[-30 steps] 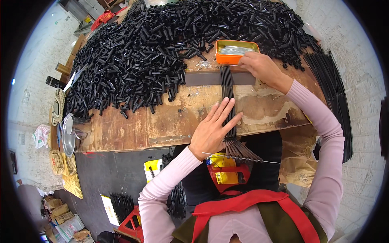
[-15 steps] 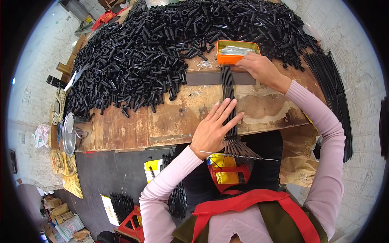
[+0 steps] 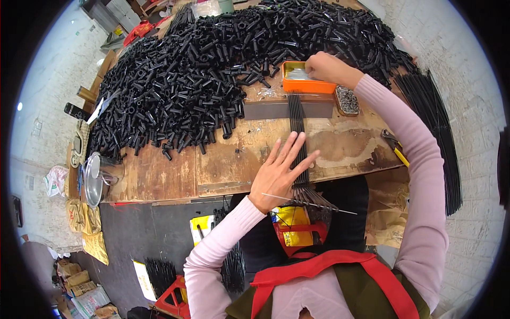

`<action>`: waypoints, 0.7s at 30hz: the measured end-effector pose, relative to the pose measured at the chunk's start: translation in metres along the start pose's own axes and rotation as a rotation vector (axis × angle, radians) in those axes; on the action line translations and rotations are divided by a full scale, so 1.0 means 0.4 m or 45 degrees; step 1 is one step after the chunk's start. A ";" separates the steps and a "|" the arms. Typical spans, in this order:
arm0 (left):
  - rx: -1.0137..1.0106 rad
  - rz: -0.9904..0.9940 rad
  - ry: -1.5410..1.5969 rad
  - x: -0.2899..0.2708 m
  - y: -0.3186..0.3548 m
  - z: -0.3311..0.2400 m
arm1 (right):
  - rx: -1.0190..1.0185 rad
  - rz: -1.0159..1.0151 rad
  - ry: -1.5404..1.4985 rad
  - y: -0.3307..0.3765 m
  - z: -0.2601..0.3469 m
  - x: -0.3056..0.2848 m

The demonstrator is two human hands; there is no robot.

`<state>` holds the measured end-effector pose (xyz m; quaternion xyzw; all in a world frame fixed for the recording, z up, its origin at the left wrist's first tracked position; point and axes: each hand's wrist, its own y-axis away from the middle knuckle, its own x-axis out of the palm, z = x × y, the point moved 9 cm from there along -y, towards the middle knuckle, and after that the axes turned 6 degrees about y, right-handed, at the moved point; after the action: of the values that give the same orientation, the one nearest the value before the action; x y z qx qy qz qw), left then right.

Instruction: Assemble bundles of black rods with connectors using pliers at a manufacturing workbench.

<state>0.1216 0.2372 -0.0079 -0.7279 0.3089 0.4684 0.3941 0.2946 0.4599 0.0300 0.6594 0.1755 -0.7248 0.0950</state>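
My left hand (image 3: 276, 173) lies flat with its fingers spread, pressing on a row of thin black rods (image 3: 295, 114) laid side by side across the table edge. Below that hand the rods fan out over my lap, crossed by a thin silver wire (image 3: 340, 211). My right hand (image 3: 330, 69) dips into an orange rectangular tin (image 3: 308, 85), its fingers bent and pressed together. Thin silver wires (image 3: 296, 74) lie inside the tin. What the right fingertips hold, if anything, cannot be made out.
A big heap of black plastic tubes (image 3: 175, 85) covers the table's back and left. Right of the tin sit a small box of metal bits (image 3: 348, 101) and yellow-handled pliers (image 3: 396, 147). Long black rods (image 3: 433, 133) line the right side. A flat grey strip (image 3: 260, 110) lies beneath the row.
My right hand has moved from the tin's near right corner up and over into it. The small box and pliers now show. My left hand stays on the rods.
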 end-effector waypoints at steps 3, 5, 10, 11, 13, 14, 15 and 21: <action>-0.037 0.021 0.020 0.001 0.004 0.002 | -0.040 -0.004 0.081 -0.002 -0.002 0.016; 0.015 0.095 -0.098 0.006 0.016 -0.011 | 0.081 0.005 -0.083 0.010 -0.014 -0.004; 0.030 0.032 0.161 -0.003 0.051 -0.025 | -0.227 -0.411 -0.110 0.127 0.139 -0.086; 0.031 0.024 0.192 -0.004 0.048 -0.024 | -0.357 -0.474 -0.131 0.161 0.179 -0.086; 0.035 0.014 0.174 0.000 0.045 -0.022 | -0.346 -0.350 -0.050 0.194 0.198 -0.036; 0.042 0.001 0.151 0.001 0.046 -0.022 | -0.335 -0.232 0.033 0.204 0.202 -0.005; 0.040 0.004 0.154 0.000 0.047 -0.022 | -0.333 -0.229 0.029 0.214 0.202 -0.001; 0.029 0.013 0.166 0.005 0.044 -0.023 | -0.324 -0.250 -0.051 0.248 0.171 -0.011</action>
<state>0.1121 0.2204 -0.0125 -0.7508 0.3430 0.4184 0.3789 0.2687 0.3423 0.0262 0.6073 0.3276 -0.7154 0.1099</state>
